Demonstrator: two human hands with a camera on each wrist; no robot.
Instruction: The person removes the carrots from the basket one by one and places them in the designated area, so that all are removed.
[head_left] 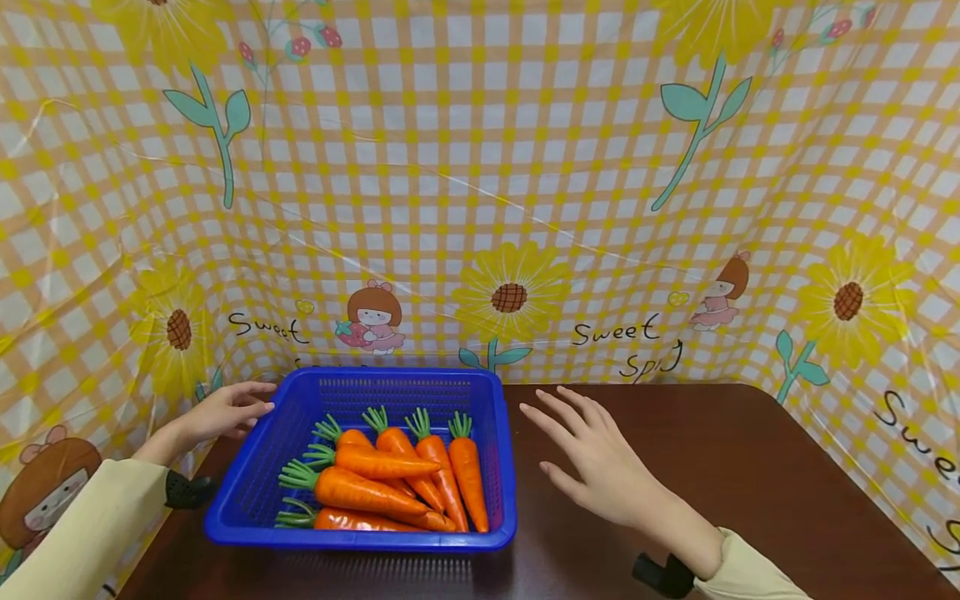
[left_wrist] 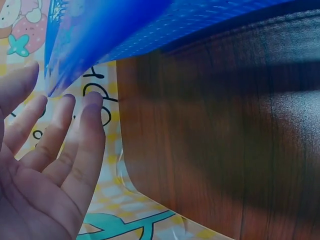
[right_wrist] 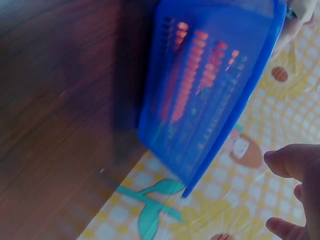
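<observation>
A blue plastic basket [head_left: 360, 540] with perforated walls sits on the dark brown table. Several orange carrots [head_left: 367, 490] with green stem ends lie in it, some stacked on others. At the basket's far left corner is my left hand [head_left: 225, 411], its fingers loosely extended by the rim; whether they touch it, I cannot tell. My right hand [head_left: 600, 462] hovers to the right of the basket, fingers spread and apart from it, holding nothing. In the right wrist view, orange shows through slots in the basket's side wall [right_wrist: 210, 100].
A checked cloth [head_left: 510, 183] printed with sunflowers and cartoon girls hangs behind the table and along both sides. The wood-grain tabletop [head_left: 690, 442] extends to the right of the basket. Black straps with camera mounts [head_left: 663, 575] sit at the wrists.
</observation>
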